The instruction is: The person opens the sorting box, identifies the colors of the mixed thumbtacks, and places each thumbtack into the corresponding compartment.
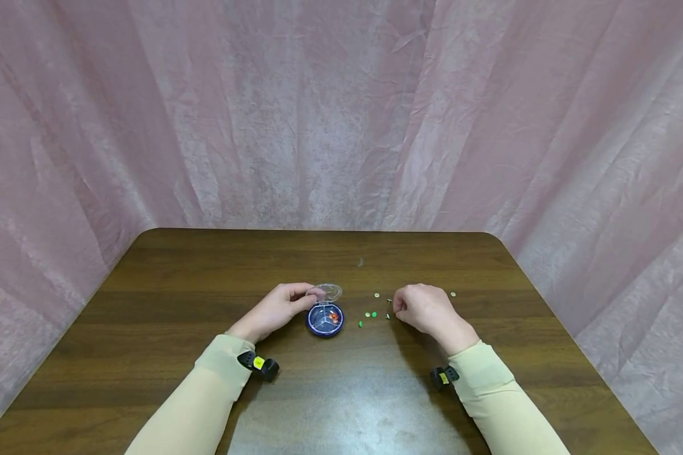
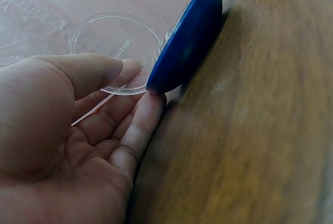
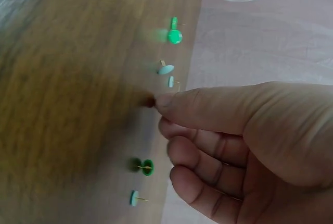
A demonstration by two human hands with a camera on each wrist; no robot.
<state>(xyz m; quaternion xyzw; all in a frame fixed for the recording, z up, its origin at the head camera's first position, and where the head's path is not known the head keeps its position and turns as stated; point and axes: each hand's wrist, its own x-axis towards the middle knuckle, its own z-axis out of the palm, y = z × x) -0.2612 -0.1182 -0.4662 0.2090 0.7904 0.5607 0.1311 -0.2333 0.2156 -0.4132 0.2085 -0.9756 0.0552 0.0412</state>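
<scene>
A round blue case (image 1: pixel 326 320) with a divided inside lies on the table, its clear lid (image 2: pixel 117 31) raised. Several red-orange pieces (image 1: pixel 334 317) sit in its right compartment. My left hand (image 1: pixel 284 304) holds the lid, thumb in front and fingers behind, the little finger against the case's edge. To the right, my right hand (image 1: pixel 427 308) is lowered to the tabletop. Its thumb and forefinger pinch a small dark red thumbtack (image 3: pixel 150 101), blurred and mostly covered by the fingertips. Green thumbtacks (image 3: pixel 175 36) and pale green thumbtacks (image 3: pixel 166 69) lie around that hand.
The loose thumbtacks, such as a bright green one (image 1: pixel 374 314), are scattered between the case and my right hand. A pale one (image 1: pixel 453 294) lies beyond it. Some have their pins upward. The brown wooden table (image 1: pixel 250 253) ends at a pink curtain (image 1: pixel 341 126).
</scene>
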